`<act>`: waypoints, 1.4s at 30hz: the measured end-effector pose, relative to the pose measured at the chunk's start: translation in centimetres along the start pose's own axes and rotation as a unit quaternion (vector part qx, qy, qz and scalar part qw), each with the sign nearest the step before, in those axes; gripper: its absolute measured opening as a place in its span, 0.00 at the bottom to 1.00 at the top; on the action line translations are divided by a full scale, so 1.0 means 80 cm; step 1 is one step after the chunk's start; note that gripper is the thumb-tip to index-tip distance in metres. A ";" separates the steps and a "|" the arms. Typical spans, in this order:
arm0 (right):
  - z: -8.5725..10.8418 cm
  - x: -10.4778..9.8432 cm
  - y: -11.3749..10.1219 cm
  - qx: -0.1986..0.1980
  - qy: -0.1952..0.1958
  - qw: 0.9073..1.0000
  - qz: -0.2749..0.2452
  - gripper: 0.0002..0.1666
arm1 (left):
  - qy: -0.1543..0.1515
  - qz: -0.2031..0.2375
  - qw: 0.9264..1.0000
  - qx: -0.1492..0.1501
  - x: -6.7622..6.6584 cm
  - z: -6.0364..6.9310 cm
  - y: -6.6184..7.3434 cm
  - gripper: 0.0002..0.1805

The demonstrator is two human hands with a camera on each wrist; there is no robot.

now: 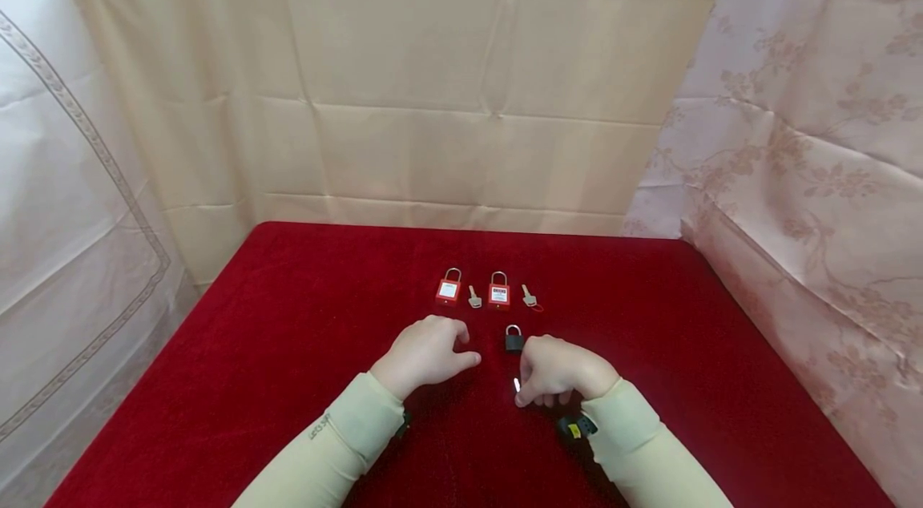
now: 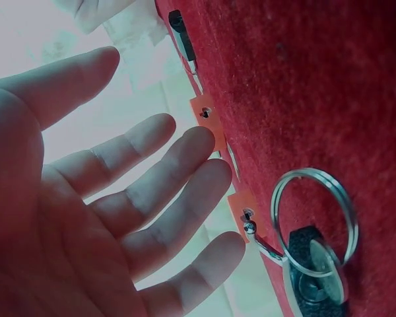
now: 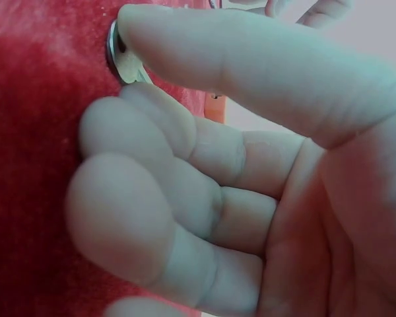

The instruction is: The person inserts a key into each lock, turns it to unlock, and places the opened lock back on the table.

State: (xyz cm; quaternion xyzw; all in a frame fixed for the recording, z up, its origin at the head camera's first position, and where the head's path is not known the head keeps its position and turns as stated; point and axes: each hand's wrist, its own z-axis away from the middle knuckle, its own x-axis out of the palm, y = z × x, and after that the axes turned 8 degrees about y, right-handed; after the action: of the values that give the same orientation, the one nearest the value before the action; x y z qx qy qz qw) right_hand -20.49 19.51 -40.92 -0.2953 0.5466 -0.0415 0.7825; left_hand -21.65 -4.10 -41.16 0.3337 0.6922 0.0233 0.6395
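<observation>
My right hand [image 1: 558,370] pinches a small metal key [image 3: 127,63] between thumb and forefinger; its pale tip also shows in the head view. Just beyond those fingers a black padlock [image 1: 513,343] lies on the cloth with its shackle pointing away. My left hand [image 1: 429,352] hovers palm-down, its fingers [image 2: 185,211] spread and loosely bent around nothing. In the left wrist view, a metal split ring [image 2: 350,211] with a black and silver piece [image 2: 310,284] stands near that hand; I cannot tell what the piece is. The left hand and sleeve hide it from the head view.
Farther back lie a left red padlock [image 1: 448,289], a key [image 1: 474,298], a second red padlock [image 1: 499,293] and another key [image 1: 530,296] with a thin red loop. Red cloth [image 1: 324,276] covers the table. Curtains [image 1: 469,91] stand behind and at both sides.
</observation>
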 end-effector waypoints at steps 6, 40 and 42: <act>0.000 0.000 0.000 0.002 -0.001 1.000 -0.002 0.13 | 0.001 -0.001 1.000 0.002 0.000 0.000 0.000 0.11; -0.007 -0.023 0.000 -0.086 0.075 0.988 -0.100 0.10 | 0.033 0.022 0.999 0.015 -0.038 0.005 0.009 0.16; -0.006 -0.025 0.000 -0.090 0.094 0.986 -0.101 0.10 | 0.040 0.024 0.999 0.017 -0.042 0.006 0.010 0.15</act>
State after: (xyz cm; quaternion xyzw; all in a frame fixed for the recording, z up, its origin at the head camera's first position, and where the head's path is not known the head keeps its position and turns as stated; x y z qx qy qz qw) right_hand -21.74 20.06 -39.33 -0.4131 0.5867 -0.0990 0.6894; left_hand -20.99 -5.32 -37.94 0.3597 0.7095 0.0399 0.6047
